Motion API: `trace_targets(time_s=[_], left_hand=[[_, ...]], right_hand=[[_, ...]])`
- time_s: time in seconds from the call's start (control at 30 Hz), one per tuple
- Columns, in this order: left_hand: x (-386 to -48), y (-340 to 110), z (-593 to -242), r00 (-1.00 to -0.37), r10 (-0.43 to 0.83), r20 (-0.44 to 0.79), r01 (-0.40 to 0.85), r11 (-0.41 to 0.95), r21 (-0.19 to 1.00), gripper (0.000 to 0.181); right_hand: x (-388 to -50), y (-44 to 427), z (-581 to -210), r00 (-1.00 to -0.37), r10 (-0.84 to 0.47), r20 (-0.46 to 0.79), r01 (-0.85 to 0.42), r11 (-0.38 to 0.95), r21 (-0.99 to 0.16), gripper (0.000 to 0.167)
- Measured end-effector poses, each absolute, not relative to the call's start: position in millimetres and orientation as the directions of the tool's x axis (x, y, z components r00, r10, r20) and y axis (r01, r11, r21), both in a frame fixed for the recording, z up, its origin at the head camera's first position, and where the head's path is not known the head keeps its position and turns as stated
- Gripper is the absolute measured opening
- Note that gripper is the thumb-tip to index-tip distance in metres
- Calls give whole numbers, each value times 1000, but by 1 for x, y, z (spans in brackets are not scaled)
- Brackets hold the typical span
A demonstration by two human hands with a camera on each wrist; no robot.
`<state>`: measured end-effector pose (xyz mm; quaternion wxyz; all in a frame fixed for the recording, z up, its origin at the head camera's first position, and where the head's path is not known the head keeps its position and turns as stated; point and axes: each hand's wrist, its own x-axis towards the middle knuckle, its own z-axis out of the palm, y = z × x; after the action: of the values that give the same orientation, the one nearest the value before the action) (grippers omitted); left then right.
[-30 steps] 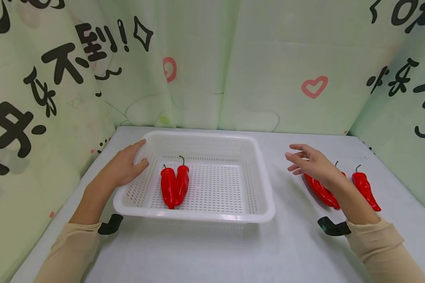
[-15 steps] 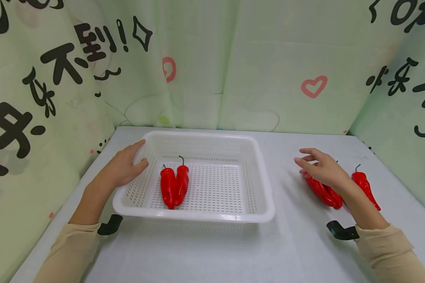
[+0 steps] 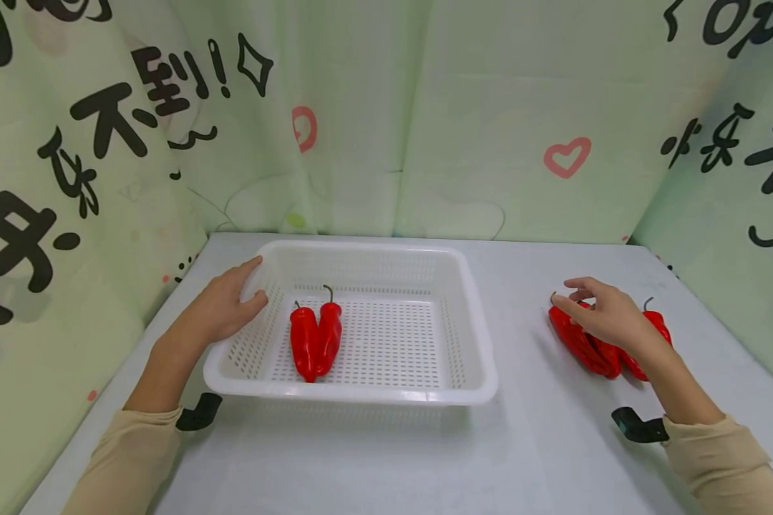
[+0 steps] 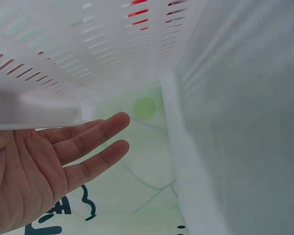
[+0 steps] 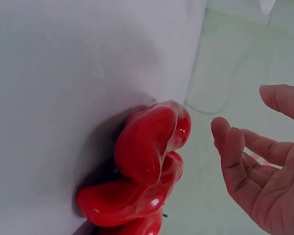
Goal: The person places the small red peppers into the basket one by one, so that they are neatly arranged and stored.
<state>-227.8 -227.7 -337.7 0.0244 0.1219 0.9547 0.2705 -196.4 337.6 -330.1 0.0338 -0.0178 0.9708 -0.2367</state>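
In the head view, a white perforated plastic basket [image 3: 386, 392] holds two red peppers [image 3: 330, 336]. My left hand [image 3: 222, 304] rests at its left rim, the thumb over the rim. In the left wrist view the fingers of the left hand [image 4: 54, 169] stretch out straight beside the basket's rim. Over at the right, several more red peppers [image 3: 580, 342] lie bunched on the table, partly hidden by my right hand [image 3: 608, 311]. It hovers above them with fingers slightly bent. The right wrist view has the right hand [image 5: 269, 171] apart from the peppers [image 5: 147, 142], thumb and fingers spread.
Everything stands on a white-covered table [image 3: 386, 458]. A pale green curtain [image 3: 477, 129] with black lettering and hearts closes off the back and both sides. A black wrist mount [image 3: 640, 428] juts from the right sleeve, another black mount [image 3: 200, 413] from the left.
My right hand has moved right and toward me, coming lower over the loose peppers. The left hand, the basket and the two peppers in it look unmoved; the head view has shifted slightly.
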Motion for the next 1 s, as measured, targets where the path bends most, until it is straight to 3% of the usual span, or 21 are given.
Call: trace_targets(time_s=[0.5,1.0], left_hand=[[-228,-228,-337,-967,253,27,230,824,517,69],[-228,-229,-336,-967,253,23,228,824,519,69]], right_hand=[[-193,347,-339,-995,-33,-93,8,912,-409,64],[-197,345,-350,-992,-30,-125,21,923,-385,70]])
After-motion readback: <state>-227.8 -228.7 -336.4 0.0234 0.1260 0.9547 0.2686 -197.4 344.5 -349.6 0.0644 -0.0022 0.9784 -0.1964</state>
